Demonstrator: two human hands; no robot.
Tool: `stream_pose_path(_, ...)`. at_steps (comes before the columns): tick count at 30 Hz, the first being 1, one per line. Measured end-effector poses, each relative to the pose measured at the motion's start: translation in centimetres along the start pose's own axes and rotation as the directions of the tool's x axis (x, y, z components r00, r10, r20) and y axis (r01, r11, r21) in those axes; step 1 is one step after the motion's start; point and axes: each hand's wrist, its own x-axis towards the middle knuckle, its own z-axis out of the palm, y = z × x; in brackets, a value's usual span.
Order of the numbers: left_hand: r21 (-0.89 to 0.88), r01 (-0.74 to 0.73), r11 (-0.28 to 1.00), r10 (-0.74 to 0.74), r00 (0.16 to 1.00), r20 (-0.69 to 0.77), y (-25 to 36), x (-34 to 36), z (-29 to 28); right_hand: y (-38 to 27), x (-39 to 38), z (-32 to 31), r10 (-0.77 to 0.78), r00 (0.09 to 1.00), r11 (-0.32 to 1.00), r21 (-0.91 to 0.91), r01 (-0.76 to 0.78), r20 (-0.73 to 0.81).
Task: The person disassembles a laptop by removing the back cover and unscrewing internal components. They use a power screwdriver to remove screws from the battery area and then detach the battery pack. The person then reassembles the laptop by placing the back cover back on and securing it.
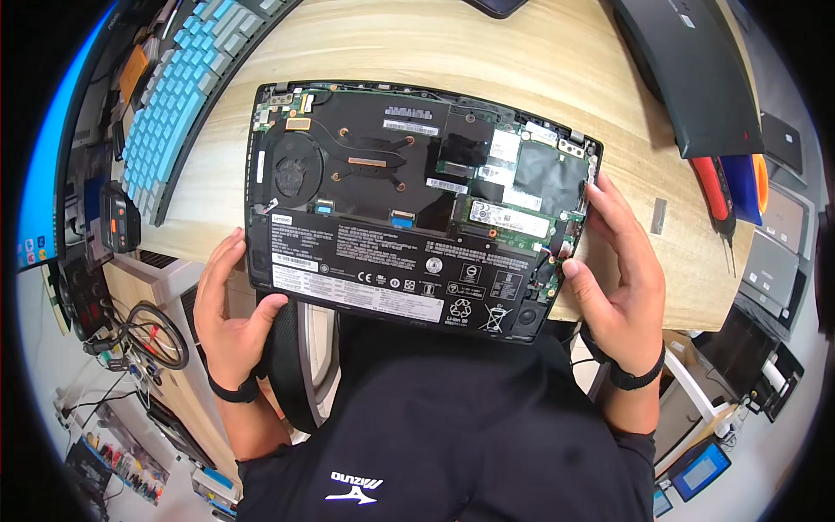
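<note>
At the far left a keyboard (178,113) stands at a slant, its square plastic caps in pale blue and grey. The left hand (230,335) is half curled around the laptop's near left corner, fingertips against the side edge and thumb at the front edge. The laptop (374,217), opened to its innards, lies between both hands at the near edge of the pale wood-grain table (365,43). A round, finned fan (297,165) sits at its left; a flat, matte black battery (391,270) with printed labels fills the near strip; green circuit board and smooth black film show at right. The right hand (622,287) grips the right edge, thumb over the rim, fingers spread along the side. Farther right are a red-and-black tool (713,196) and a smooth, dark panel (687,78).
</note>
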Motion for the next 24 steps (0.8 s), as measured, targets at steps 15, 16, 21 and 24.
stream_pose_path(15,-0.010,-0.039,0.999,0.039,0.999,0.020,1.6,1.6,0.9,-0.1,1.3,-6.8,-0.014,0.942,0.950,-0.297,-0.092,-0.336)
stream_pose_path(16,0.014,-0.049,0.999,0.049,0.999,0.018,1.6,1.5,0.9,0.3,1.7,-8.3,-0.015,0.923,0.944,-0.311,-0.114,-0.385)
stream_pose_path(21,0.098,-0.101,0.990,0.098,0.995,0.030,2.2,1.7,0.9,3.6,3.6,-12.1,0.145,0.911,0.760,-0.546,-0.352,-0.386)
stream_pose_path(24,0.147,-0.106,0.983,0.101,0.994,0.045,2.5,1.3,0.8,5.6,4.5,-11.8,0.011,0.964,0.714,-0.672,-0.195,-0.267)
